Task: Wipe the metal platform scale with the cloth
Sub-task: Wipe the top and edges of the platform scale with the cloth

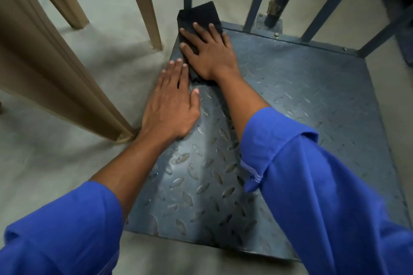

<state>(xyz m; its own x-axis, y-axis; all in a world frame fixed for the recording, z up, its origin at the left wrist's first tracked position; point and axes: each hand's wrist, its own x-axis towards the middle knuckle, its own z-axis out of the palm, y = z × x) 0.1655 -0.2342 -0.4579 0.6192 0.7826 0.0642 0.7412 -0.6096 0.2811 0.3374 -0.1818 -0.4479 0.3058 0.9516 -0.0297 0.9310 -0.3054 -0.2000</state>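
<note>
The right hand point(210, 53) presses the cloth point(201, 15) flat on the scale point(301, 100), at its far left corner, fingers straight and spread. The left hand point(172, 105) lies flat just beside it, fingers straight and close together.

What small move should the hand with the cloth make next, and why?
Probably slide the right hand and the black cloth rightward along the far edge of the platform scale: the cloth sits at the far-left corner, while the left hand rests flat beside it.
</note>
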